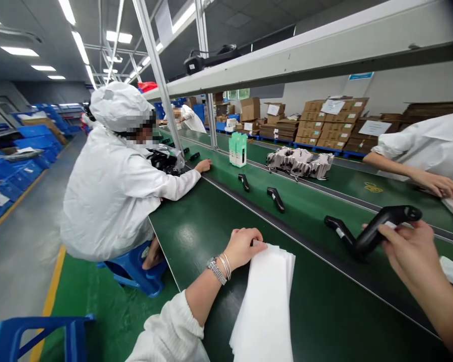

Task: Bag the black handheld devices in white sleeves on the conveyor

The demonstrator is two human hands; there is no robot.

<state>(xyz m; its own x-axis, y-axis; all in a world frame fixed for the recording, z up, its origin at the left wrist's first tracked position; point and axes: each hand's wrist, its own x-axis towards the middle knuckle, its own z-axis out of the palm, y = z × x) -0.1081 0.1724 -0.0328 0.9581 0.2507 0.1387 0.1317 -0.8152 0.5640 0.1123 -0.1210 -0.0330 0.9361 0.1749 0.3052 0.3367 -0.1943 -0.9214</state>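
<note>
My right hand [411, 251] grips a black angled handheld device [381, 229] with a pale label, held over the green conveyor belt. Just left of it, a similar black device [340, 231] lies on the belt, partly overlapped by the held one. At the top end of a stack of thin white sleeves or sheets [268, 301] on the table, my left hand [245, 247] has its fingers curled and pinches the edge. Farther up the belt lie two more such black devices [275, 199] [243, 182].
Green-and-white boxes [237, 149] stand beyond the belt, near a pile of wrapped pale packs [300, 162]. A seated co-worker [109, 176] reaches onto the belt at left. Another person's hand [438, 183] works at right. A metal shelf [305, 50] crosses overhead. A blue stool [49, 332] stands at lower left.
</note>
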